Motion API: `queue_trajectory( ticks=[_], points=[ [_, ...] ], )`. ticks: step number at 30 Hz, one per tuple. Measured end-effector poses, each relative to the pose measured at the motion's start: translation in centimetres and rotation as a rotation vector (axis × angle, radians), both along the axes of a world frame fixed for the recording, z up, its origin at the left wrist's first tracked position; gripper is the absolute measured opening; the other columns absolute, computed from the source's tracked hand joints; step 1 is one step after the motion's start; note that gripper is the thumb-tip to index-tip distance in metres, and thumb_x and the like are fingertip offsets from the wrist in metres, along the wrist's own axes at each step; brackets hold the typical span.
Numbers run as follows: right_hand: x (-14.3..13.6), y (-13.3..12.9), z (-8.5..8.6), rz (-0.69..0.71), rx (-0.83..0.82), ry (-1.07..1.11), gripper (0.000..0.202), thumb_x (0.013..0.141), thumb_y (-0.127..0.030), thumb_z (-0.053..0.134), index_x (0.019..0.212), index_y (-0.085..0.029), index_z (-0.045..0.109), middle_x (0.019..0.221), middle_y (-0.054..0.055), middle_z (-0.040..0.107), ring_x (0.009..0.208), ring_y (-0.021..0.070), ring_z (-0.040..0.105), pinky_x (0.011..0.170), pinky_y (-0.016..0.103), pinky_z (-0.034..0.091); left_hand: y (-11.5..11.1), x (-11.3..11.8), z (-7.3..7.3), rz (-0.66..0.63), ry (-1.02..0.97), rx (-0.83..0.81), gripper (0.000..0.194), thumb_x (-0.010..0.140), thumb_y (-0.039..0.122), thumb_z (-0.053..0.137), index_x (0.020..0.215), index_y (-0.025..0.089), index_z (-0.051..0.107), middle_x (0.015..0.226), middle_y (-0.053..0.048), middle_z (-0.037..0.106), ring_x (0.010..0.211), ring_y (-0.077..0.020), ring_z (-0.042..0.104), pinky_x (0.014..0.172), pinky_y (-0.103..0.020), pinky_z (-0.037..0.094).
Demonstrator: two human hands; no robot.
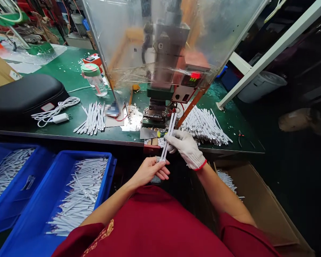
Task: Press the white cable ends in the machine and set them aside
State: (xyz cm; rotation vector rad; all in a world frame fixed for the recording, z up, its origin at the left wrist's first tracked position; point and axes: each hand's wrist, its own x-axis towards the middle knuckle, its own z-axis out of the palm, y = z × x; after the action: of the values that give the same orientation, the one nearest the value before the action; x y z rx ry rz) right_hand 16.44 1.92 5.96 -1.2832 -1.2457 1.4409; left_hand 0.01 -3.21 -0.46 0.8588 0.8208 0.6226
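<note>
Two thin white strips [170, 132], which look like short flat cables, slant between my two hands in front of the press. My bare left hand [153, 168] pinches their lower ends, where a small white end piece shows. Higher up, my right hand [185, 145] in a white knit glove with a red cuff has its fingers closed around the middle of the strips. Their upper ends point at the press [157, 110], beside its dark metal base. A loose pile of similar white strips [203, 123] lies to the right of the press, and a smaller bunch [94, 119] lies left.
A plastic shield [125, 43] hangs before the press. Blue bins [113, 167] with white strips stand at lower left, a cardboard box [259, 192] at lower right. On the green table [72, 69] are a bottle [96, 82], a charger cord [60, 116], a black cushion [29, 96] and pliers [239, 139].
</note>
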Motion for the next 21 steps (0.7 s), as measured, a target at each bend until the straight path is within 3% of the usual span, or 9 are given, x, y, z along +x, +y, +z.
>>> queue_trajectory(
  ticks=[9, 21],
  points=[
    [-1.1, 4.9, -4.2, 0.120, -0.289, 0.309, 0.032, 0.072, -0.041, 0.075, 0.085, -0.013, 0.068, 0.056, 0.000, 0.059, 0.043, 0.0072, 0.049, 0.043, 0.018, 0.040, 1.6, -0.9, -0.5, 0.074, -0.061, 0.009, 0.049, 0.077, 0.054, 0.069, 0.094, 0.008, 0.062, 0.073, -0.011, 0.071, 0.062, -0.0193, 0.071, 0.056, -0.024, 0.053],
    [-2.4, 6.5, -6.2, 0.023, -0.393, 0.329, 0.026, 0.071, -0.038, 0.071, 0.078, -0.014, 0.063, 0.043, -0.004, 0.051, 0.032, 0.0074, 0.042, 0.035, 0.019, 0.037, 3.2, -1.1, -0.3, -0.005, 0.050, -0.052, 0.055, 0.078, 0.062, 0.060, 0.080, 0.008, 0.065, 0.060, -0.011, 0.070, 0.050, -0.0183, 0.067, 0.045, -0.021, 0.049]
  ],
)
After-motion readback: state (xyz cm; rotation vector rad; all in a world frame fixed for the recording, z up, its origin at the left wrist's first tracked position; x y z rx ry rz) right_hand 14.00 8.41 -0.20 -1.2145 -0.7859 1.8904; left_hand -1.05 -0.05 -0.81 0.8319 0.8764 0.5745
